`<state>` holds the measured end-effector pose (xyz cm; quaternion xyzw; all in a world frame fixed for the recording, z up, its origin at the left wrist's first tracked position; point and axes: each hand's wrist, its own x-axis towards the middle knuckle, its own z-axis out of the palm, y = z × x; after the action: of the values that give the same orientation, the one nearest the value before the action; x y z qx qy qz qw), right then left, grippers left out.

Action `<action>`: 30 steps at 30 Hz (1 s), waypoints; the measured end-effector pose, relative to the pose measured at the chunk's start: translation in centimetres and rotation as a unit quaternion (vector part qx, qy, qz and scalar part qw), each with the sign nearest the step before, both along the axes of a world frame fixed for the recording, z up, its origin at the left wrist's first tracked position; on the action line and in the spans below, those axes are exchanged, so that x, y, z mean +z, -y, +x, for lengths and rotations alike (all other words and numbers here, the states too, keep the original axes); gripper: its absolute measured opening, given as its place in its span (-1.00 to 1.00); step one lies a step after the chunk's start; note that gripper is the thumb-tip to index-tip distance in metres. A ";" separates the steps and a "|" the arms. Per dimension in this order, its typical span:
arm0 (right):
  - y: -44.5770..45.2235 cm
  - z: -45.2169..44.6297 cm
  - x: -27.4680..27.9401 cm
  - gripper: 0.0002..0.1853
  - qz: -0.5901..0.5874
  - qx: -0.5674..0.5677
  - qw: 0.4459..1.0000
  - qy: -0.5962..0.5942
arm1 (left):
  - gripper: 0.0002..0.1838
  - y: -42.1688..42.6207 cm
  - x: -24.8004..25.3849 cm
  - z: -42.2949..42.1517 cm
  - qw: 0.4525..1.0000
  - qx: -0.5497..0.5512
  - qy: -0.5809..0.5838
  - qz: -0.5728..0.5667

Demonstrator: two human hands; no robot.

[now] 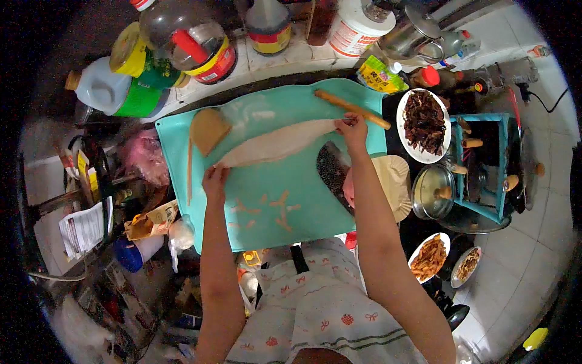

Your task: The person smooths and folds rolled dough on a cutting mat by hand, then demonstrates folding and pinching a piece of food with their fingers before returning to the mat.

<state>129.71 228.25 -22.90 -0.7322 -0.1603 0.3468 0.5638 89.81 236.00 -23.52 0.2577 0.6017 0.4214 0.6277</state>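
The pale sheet [276, 144] stretches in a long strip over the turquoise mat [267, 182] on the surface, drawn between both hands; the left hand [215, 177] has its fingers closed in a pinch on the near-left end, and the right hand [351, 126] pinches the far-right end; whether the middle of the strip is lifted or resting cannot be told.

The sheet looks thin and soft, so too strong or uneven a pull could tear it or leave it narrow in places; if one pinch slips, that end could drop and fold onto itself; the right hand is near the wooden stick [351, 109], which could roll if knocked; the right forearm passes over the dark speckled thing [333, 173], so a low sweep could catch it.

As for writing, the white tub [364, 30] carries red print, the yellow packet [382, 73] bears markings, and the large bottle [209, 67] has a red and yellow label; the paper [88, 227] at the left is covered in small print; all of it is too small or blurred to read, and no brand can be made out.
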 end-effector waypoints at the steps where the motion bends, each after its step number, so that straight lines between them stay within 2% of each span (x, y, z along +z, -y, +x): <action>1: -0.2 0.3 -1.6 -0.64 -0.014 -0.002 0.999 0.030 | -0.68 -0.1 -0.2 0.2 1.000 0.004 -0.013 -0.005; 5: -0.7 -0.1 -3.6 -0.67 -0.059 -0.005 0.984 0.169 | -0.69 -1.3 -1.4 -0.1 0.993 -0.029 -0.109 0.038; 6: -0.8 -0.3 -3.1 -0.67 -0.069 -0.005 0.976 0.208 | -0.70 -1.7 -1.7 -0.2 0.978 -0.063 -0.190 0.056; 8: -0.8 -0.7 -2.2 -0.67 -0.089 0.019 0.963 0.252 | -0.71 -2.1 -2.3 -0.5 0.925 -0.132 -0.346 0.089; 9: -0.8 -1.0 -1.5 -0.67 -0.099 0.031 0.956 0.273 | -0.71 -1.8 -1.5 -0.1 0.886 -0.135 -0.416 0.152; 11: -0.4 -2.5 1.5 -0.68 -0.076 0.066 0.906 0.411 | -0.70 -0.8 1.4 2.0 0.783 -0.139 -0.541 0.274; 12: -0.1 -3.4 2.8 -0.68 -0.064 0.083 0.873 0.476 | -0.71 -0.6 1.7 2.5 0.755 -0.174 -0.546 0.320; 14: 0.5 -5.1 4.2 -0.67 -0.044 0.172 0.886 0.429 | -0.72 -0.2 2.0 3.2 0.689 -0.241 -0.547 0.409; 18: 1.0 -8.6 4.3 -0.67 -0.036 0.318 0.867 0.382 | -0.73 -1.1 1.9 4.2 0.629 -0.397 -0.483 0.462; 20: 1.2 -10.2 3.0 -0.67 0.009 0.336 0.855 0.395 | -0.69 -2.0 0.4 3.4 0.597 -0.470 -0.461 0.459; 23: 0.9 -12.1 2.6 -0.66 0.035 0.347 0.845 0.405 | -0.68 -2.9 0.2 3.2 0.516 -0.507 -0.473 0.503; 26: 0.6 -13.8 2.6 -0.66 0.041 0.364 0.847 0.386 | -0.74 -4.1 1.5 3.5 0.385 -0.511 -0.478 0.602; 30: 0.2 -15.4 3.0 -0.63 0.037 0.378 0.847 0.370 | -0.73 -4.7 1.9 4.0 0.329 -0.555 -0.475 0.598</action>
<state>114.27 228.07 -19.86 -0.6674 -0.6347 0.2301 0.3143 93.85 240.67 -21.60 0.9944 0.1016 0.0277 0.0003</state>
